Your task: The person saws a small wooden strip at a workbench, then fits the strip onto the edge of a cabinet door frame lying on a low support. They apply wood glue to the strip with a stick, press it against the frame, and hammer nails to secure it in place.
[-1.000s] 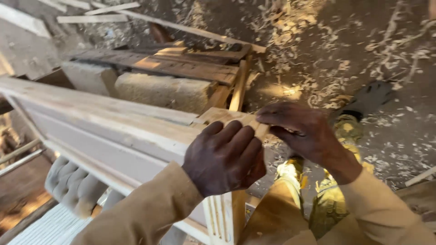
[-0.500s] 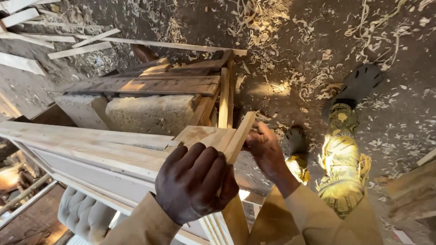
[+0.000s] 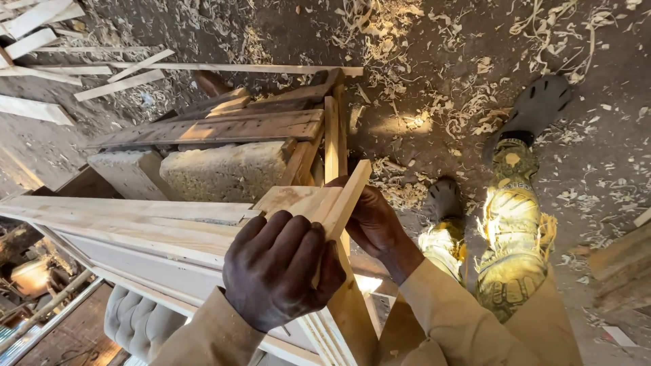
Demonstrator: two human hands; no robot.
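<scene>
Wood is what both hands are on: a short pale wooden block (image 3: 319, 202) sits at the corner of a long white-painted wooden frame (image 3: 135, 234) that runs off to the left. The person's left hand (image 3: 281, 268) lies flat-knuckled over the near end of the block, fingers curled down over its top and pressing it onto the frame's corner. Their right hand (image 3: 376, 220) is on the far side, fingers wrapped round the block's raised right edge, which tilts up off the frame. Just behind, a rough bench of dark planks (image 3: 217, 129) rests on two grey stone blocks (image 3: 224, 169), with a thin upright batten (image 3: 331, 135) beside it. Curled wood shavings (image 3: 400, 41) litter the dirt floor. To the right, the person's legs in patterned trousers (image 3: 512, 230) and a dark shoe (image 3: 539, 102) stand among the shavings, and a tufted grey cushion (image 3: 135, 322) shows below the frame.
</scene>
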